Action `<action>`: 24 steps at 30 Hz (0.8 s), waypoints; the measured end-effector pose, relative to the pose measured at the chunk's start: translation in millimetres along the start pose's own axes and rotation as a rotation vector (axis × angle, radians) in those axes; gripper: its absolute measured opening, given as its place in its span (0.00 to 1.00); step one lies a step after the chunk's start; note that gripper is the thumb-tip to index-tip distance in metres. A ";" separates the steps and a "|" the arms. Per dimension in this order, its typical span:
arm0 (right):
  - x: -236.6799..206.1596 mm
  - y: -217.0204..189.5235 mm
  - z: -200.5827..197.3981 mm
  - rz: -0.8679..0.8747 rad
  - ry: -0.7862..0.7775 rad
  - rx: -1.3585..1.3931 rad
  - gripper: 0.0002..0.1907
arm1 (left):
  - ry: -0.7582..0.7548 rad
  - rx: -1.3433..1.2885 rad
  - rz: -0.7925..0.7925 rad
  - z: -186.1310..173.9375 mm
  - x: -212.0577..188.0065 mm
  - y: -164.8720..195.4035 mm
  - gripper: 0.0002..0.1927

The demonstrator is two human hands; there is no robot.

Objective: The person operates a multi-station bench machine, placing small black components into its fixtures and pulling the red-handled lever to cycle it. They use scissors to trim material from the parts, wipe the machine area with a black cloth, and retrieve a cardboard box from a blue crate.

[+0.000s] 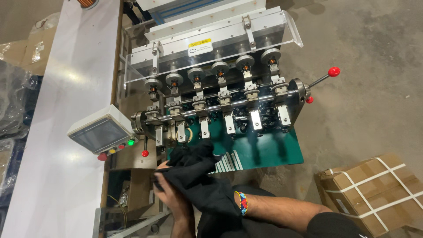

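A bunched black cloth [198, 176] is held low in the middle of the view, just in front of a winding machine [220, 101] with a row of several spindles carrying small copper coils. My left hand [169, 194] grips the cloth from the left side. My right wrist [253, 206], wearing a beaded bracelet, runs into the cloth, and the hand itself is wrapped inside it. The cloth's top edge reaches the machine's green base plate [269, 152] near the leftmost clamps.
A grey control box [98, 134] with a screen and red, yellow and green buttons sits left of the machine. A lever with a red knob [333, 71] sticks out on the right. A strapped cardboard box [374, 194] stands on the concrete floor. A white benchtop [66, 88] runs along the left.
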State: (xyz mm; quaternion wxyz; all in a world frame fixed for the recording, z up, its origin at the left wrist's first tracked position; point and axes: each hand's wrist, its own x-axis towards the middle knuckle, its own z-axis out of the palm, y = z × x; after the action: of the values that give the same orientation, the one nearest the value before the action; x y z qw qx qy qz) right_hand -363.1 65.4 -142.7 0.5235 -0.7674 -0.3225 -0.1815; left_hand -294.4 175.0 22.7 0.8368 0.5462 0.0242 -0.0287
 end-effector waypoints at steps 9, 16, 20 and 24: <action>-9.8 2.8 -29.3 0.414 0.146 0.156 0.15 | -0.585 0.456 0.458 34.9 -29.8 -2.7 0.31; 22.0 -19.1 -35.9 0.272 0.320 0.025 0.14 | -0.448 0.433 0.388 35.4 -20.8 -15.8 0.12; 34.8 -25.8 -37.7 0.373 0.366 0.113 0.11 | -0.436 0.423 0.296 29.8 -18.6 -24.6 0.15; 47.4 -40.6 -42.4 0.445 0.437 0.373 0.11 | -0.420 0.361 0.186 21.1 -10.8 -25.1 0.21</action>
State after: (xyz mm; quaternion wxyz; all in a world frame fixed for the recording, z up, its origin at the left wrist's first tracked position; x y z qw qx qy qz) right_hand -354.0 50.7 -69.3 0.7376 -0.6534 -0.0556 -0.1608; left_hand -306.9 145.8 9.1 0.7118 0.6683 -0.2051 -0.0680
